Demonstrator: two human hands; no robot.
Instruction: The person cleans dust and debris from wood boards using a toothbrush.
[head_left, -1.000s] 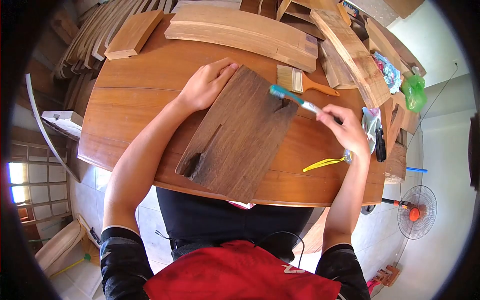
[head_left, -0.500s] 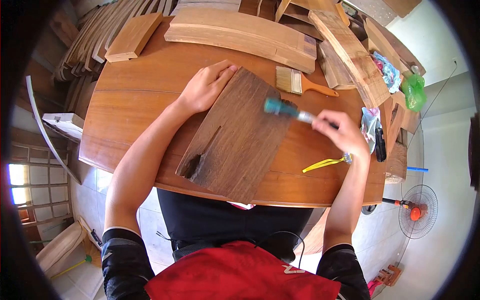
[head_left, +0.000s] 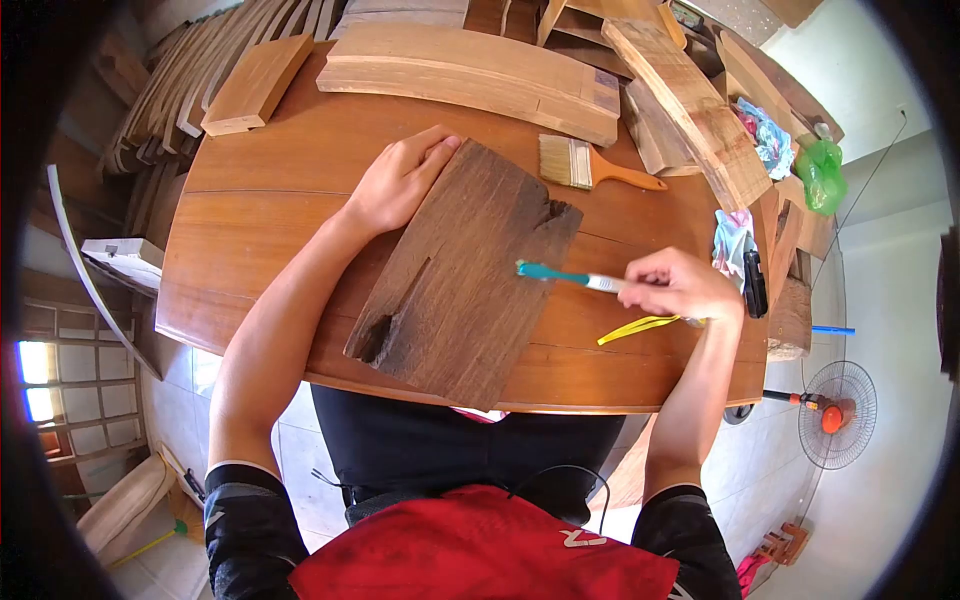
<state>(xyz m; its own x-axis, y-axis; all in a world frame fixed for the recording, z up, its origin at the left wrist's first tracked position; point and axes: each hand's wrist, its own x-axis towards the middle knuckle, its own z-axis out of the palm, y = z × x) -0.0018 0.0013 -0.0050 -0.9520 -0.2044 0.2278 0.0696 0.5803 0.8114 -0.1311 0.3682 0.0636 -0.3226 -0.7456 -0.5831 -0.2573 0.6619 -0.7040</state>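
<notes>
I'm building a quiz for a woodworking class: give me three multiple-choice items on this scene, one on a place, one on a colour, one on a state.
1. Where does the paintbrush lie?
A. on the table beyond the dark board
B. on the floor
C. in the left hand

2. What colour is the toothbrush head end?
A. red
B. teal
C. black

3. What is the left hand doing?
A. lifted clear
B. holding a fan
C. resting flat on the dark board

Answers: 1 A, it lies on the table by the board's far corner. 2 B, teal shows over the board. 3 C, the palm rests on the board's far edge, while the right hand grips the toothbrush.
</notes>
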